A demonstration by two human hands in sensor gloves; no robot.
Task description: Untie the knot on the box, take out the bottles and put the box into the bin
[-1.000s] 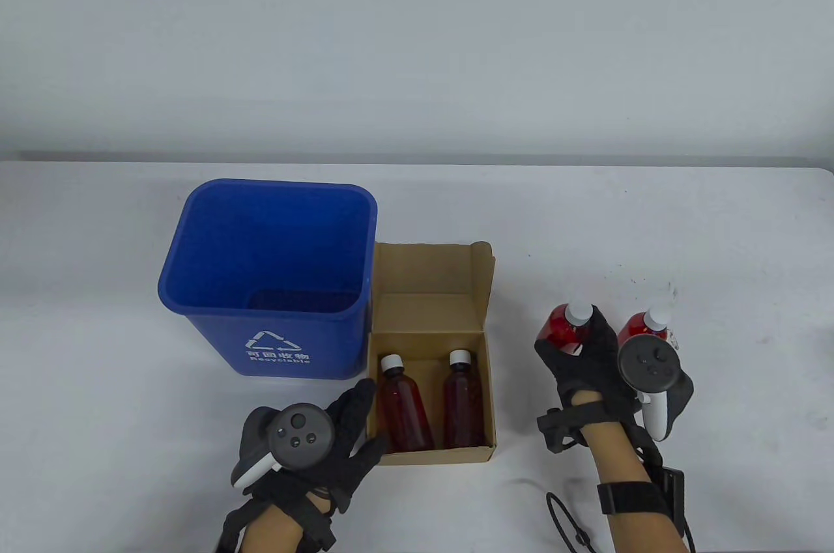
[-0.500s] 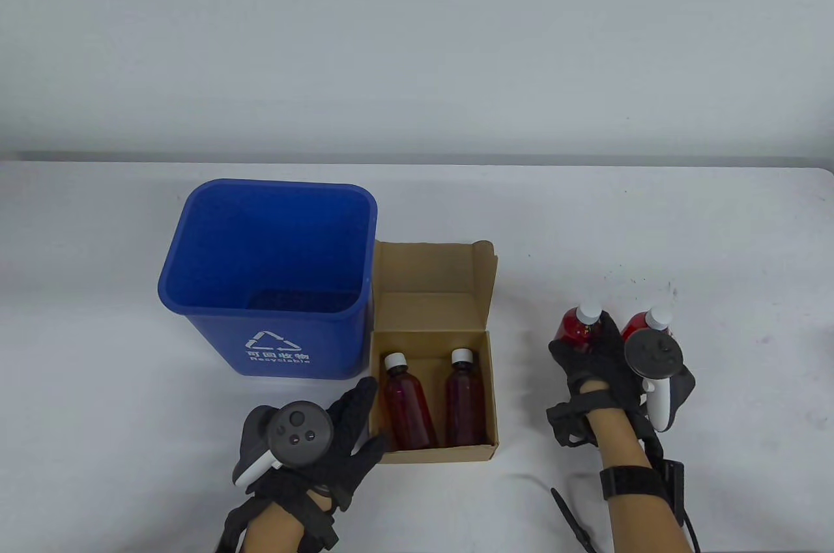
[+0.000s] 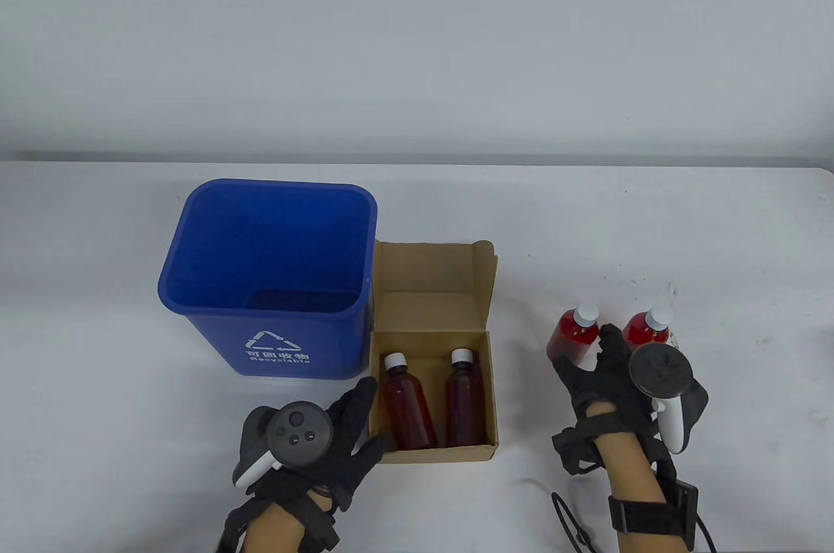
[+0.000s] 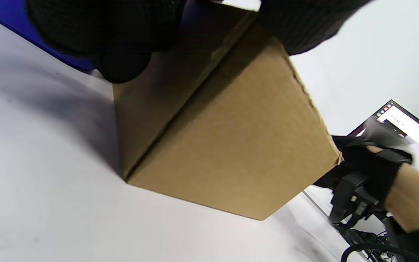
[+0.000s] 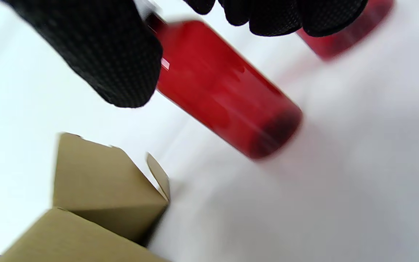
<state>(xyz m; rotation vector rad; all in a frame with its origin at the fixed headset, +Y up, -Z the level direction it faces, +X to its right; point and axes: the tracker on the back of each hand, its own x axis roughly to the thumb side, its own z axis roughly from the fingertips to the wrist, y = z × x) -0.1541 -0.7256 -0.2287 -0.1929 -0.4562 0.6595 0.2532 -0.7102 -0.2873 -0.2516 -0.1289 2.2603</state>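
The open cardboard box (image 3: 430, 276) stands just right of the blue recycling bin (image 3: 267, 266). Two amber bottles (image 3: 407, 406) (image 3: 464, 400) with white caps lie in its front compartment. My left hand (image 3: 374, 416) holds the box's front left corner, fingers on the left wall and thumb on the front wall; the left wrist view shows those fingers (image 4: 122, 54) on the box (image 4: 231, 145). Two red bottles (image 3: 575, 331) (image 3: 646, 330) stand on the table to the right. My right hand (image 3: 586, 351) hovers just behind them with relaxed fingers, holding nothing. The nearer red bottle (image 5: 224, 91) appears blurred in the right wrist view.
The bin is empty and touches the box's left side. A black cable (image 3: 567, 520) loops on the table by my right forearm. A lit screen (image 4: 406, 127) shows at the edge of the left wrist view. White table (image 3: 717, 240) stretches behind and to the right.
My right hand set the left red bottle upright beside the other one, let go of it and drew back toward me. The left hand and the box stayed put.
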